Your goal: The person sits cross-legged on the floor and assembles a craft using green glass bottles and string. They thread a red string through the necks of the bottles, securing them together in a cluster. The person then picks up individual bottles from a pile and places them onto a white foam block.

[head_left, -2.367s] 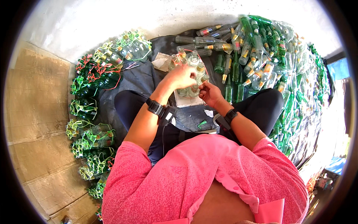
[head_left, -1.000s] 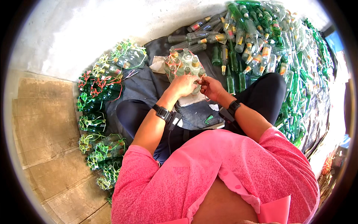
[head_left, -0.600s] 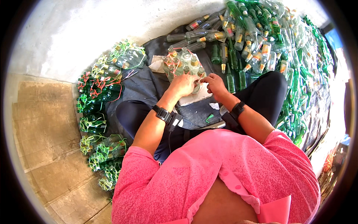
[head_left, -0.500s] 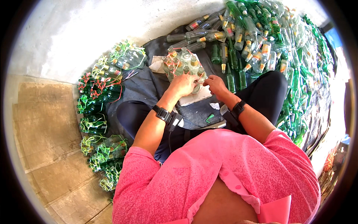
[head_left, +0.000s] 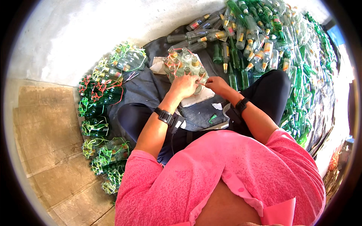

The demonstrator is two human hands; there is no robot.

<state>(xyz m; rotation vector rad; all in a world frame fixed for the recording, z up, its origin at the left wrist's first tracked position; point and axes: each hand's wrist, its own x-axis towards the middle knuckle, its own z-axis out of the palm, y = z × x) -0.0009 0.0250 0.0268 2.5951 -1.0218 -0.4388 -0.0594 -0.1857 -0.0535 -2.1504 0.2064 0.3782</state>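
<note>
A cluster of clear glass bottles [head_left: 187, 60] stands upright in front of me, with red string [head_left: 201, 83] looped around the necks. My left hand [head_left: 184, 86] is closed at the near bottles, its fingertips pinching the string. Just to its right, my right hand [head_left: 218, 84] pinches the same string, and a short length shows between the two hands. The bottles rest on a white board [head_left: 196, 98]. My fingers partly cover the nearest bottle necks.
Bundles of tied bottles [head_left: 100, 90] line the left side beside brown cardboard [head_left: 45, 124]. Loose green and clear bottles [head_left: 260, 45] are heaped at the right and far right. Dark cloth [head_left: 139, 88] covers the ground. A white wall [head_left: 86, 34] rises behind.
My right hand has shifted slightly left and rolled toward the left hand. Red string now shows more plainly between the hands. The bottle cluster stays in place.
</note>
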